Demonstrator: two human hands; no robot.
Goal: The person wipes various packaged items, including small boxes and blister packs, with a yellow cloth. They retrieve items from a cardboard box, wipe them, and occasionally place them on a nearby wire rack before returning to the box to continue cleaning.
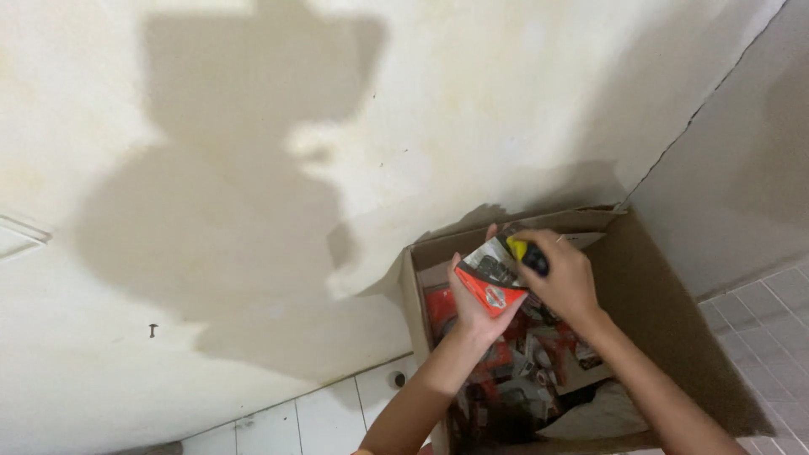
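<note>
My left hand [474, 310] holds a small red, white and grey packet [491, 278] above an open cardboard box [674, 320]. My right hand [563, 278] grips a yellow and dark object [527, 254] at the packet's top edge. Both hands meet over the box's far left corner. Inside the box lie several similar red and grey packets [522, 371] and some crumpled white paper [600, 414].
The box stands against a cream wall [337, 126] in a corner, on a white tiled floor [303, 421]. A small dark nail [152, 329] sticks out of the wall at the left. My shadow falls on the wall.
</note>
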